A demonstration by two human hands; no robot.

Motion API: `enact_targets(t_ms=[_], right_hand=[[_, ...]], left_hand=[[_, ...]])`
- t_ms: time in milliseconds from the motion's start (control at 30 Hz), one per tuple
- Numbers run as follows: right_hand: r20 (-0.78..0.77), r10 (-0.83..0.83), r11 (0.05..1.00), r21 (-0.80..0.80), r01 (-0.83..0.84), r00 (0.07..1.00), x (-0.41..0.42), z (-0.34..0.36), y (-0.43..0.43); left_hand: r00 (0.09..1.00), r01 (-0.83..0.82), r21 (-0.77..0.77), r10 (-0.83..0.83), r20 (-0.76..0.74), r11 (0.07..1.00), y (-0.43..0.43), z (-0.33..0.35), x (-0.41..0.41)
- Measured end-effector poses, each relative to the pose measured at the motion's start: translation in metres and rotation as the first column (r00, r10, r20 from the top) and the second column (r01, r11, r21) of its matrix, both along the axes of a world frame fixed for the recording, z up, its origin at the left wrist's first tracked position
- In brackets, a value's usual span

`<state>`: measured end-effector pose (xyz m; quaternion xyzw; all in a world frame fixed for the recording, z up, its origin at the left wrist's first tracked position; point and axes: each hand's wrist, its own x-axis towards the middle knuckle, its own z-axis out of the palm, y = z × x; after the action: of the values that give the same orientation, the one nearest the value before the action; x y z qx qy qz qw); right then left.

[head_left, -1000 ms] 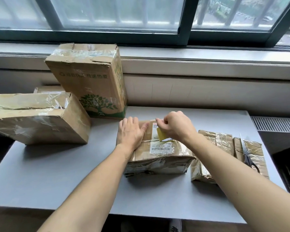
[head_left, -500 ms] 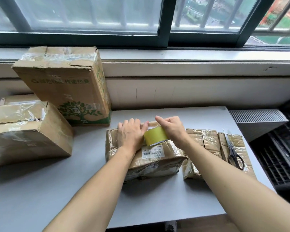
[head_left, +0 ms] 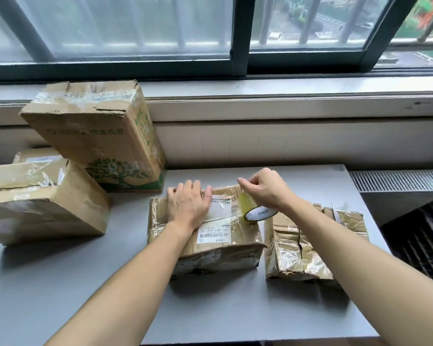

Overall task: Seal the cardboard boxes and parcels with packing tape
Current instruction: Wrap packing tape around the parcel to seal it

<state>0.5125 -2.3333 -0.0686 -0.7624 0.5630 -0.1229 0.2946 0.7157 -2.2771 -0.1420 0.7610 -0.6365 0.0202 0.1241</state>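
On the counter [head_left: 85, 283], the left grip [head_left: 188, 208] lies spread on the parcel [head_left: 225, 258]; the right grip [head_left: 265, 193] pinches the tape roll [head_left: 260, 213]. Best pull taut, low, straight.

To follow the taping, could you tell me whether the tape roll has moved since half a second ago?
Yes: the tape roll went rightward across the labelled parcel, away from the left hand.

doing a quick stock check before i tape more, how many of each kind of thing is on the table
cardboard boxes: 3
taped parcels: 3
tape roll: 1
total: 7
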Motion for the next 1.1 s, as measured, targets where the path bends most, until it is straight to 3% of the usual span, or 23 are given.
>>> enact_targets(t_ms=[67,167,300,333,400,467,533,667,833,967,1100], right_hand=[[0.192,-0.066,0.993,0.109,0.045,0.979,-0.013,-0.009,-0.002],[0.497,-0.242,0.949,0.3,0.096,0.833,-0.028,-0.025,0.001],[0.592,-0.451,0.864,0.478,0.16,0.668,-0.041,-0.038,0.007],[0.589,-0.437,0.865,0.482,0.139,0.68,-0.043,-0.039,0.007],[0.541,-0.277,0.927,0.368,0.073,0.794,-0.041,-0.03,0.002],[0.404,-0.091,0.982,0.19,0.014,0.91,-0.039,-0.017,-0.008],[0.228,-0.009,0.998,0.069,-0.007,0.974,-0.045,-0.011,-0.02],[-0.004,-0.025,0.999,0.048,0.026,1.0,-0.051,-0.034,-0.02],[-0.101,0.011,1.0,-0.016,-0.013,0.995,-0.033,-0.052,-0.007],[-0.094,0.069,0.993,-0.084,-0.077,0.993,-0.004,-0.058,0.006],[-0.079,0.052,0.998,-0.026,-0.054,0.996,0.01,-0.063,0.012]], left_hand=[[1.0,0.014,0.003,-0.014,-0.013,1.0,-0.008,0.007,-0.013],[0.996,0.085,0.002,-0.085,-0.013,0.996,-0.024,0.015,-0.052],[0.992,0.079,-0.008,-0.079,-0.094,0.997,-0.028,0.007,-0.076],[0.995,0.081,-0.024,-0.082,-0.065,0.996,-0.026,0.003,-0.074],[0.998,0.063,-0.054,-0.065,-0.025,0.997,-0.023,0.001,-0.07],[0.999,0.05,-0.07,-0.05,-0.001,0.996,-0.023,0.0,-0.067],[0.999,0.054,-0.061,-0.054,-0.001,0.997,-0.025,0.0,-0.067],[0.998,0.056,-0.044,-0.057,-0.014,0.997,-0.024,0.001,-0.064],[0.998,0.03,-0.057,-0.033,-0.054,0.998,-0.014,0.001,-0.053],[0.996,0.004,-0.037,-0.008,-0.09,0.999,-0.008,0.002,-0.042],[0.998,-0.007,0.099,0.013,-0.056,0.995,-0.003,0.008,-0.028]])
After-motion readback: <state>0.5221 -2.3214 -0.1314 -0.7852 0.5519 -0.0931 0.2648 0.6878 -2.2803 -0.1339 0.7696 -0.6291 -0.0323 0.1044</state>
